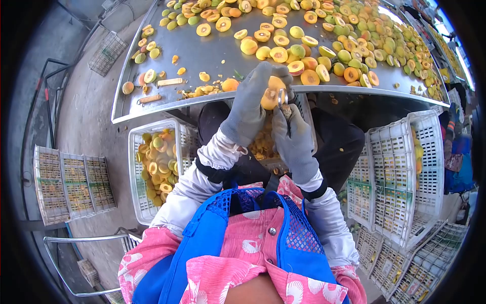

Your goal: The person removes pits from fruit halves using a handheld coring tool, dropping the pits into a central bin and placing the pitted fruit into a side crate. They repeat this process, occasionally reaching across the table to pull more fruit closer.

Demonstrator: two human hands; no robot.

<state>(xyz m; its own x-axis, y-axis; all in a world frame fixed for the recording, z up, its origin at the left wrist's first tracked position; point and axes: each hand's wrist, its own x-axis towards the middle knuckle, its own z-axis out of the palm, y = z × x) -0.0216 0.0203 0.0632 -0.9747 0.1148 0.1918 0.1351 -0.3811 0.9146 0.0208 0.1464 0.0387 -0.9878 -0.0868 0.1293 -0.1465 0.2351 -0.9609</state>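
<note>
My left hand (249, 104), in a grey glove, is wrapped round a peach half (271, 92) at the table's front edge. In my gloved right hand (294, 138) is a pitting tool with a metal loop (282, 96) and a short handle. The loop is right against the peach half; whether it cuts into the flesh is hard to make out. Under my hands, between my knees, a crate holds peach scraps (262, 143), partly hidden by my arms. Cut peaches (279, 54) with pits showing lie on the metal table (202, 55) just beyond my hands.
A big pile of peaches (379, 43) covers the table's right side. Two wooden-handled tools (170, 81) lie at its left. A white crate (132, 167) of peach halves stands by my left leg. More crates (387, 177) stand at right and another stack (76, 185) at left.
</note>
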